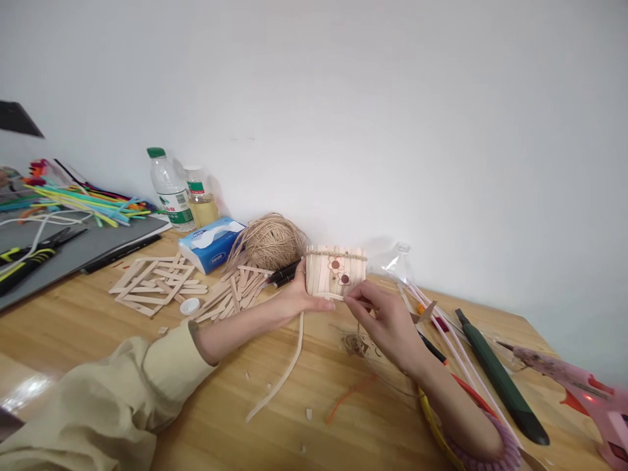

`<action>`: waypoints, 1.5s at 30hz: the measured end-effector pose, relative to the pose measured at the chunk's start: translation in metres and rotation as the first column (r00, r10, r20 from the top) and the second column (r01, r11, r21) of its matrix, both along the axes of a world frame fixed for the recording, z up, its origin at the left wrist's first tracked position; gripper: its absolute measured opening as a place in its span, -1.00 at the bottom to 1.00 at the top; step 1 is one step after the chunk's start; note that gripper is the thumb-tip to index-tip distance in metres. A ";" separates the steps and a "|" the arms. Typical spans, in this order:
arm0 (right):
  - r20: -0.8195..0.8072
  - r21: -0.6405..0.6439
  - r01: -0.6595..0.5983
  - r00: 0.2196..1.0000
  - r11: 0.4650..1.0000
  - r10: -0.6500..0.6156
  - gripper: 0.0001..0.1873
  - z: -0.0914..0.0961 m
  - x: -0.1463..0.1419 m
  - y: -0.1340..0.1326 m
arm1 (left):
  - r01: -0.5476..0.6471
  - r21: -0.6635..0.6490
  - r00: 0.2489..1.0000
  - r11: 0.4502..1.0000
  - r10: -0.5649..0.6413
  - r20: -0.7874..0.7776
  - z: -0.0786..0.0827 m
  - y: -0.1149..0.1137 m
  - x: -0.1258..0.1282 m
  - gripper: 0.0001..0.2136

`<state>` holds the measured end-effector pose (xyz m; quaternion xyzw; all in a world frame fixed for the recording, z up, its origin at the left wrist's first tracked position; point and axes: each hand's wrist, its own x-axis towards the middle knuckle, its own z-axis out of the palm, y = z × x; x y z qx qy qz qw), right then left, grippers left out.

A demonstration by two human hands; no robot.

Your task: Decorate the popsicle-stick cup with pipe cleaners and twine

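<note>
Beige ball of twine (273, 239), near the white wall (314, 118); person's left hand (296, 296), closed round a small pale wooden-stick piece (321, 273) with brown-centred flowers (335, 264), apparently steadying it upright over the wooden table (220, 399). Right hand (387, 320), fingertips pinched at the piece's lower edge, seemingly holding the flat cream cord (294, 362) there; pink plastic glue gun (574, 381), far right, perhaps parked within reach.

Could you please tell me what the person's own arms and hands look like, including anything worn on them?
The left hand and right hand are both ungloved. The left arm wears a loose, creased beige sleeve ending at the forearm. The right forearm is bare up to a ribbed, purplish knitted cuff near the bottom edge.
</note>
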<state>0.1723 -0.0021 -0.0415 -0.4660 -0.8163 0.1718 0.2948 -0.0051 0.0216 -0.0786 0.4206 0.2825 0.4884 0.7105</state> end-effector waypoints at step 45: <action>0.004 -0.142 -0.103 0.995 0.984 0.104 -0.67 0.047 0.056 -0.001 | 0.204 0.050 0.950 0.978 -0.210 0.231 0.002 0.010 -0.023 -0.43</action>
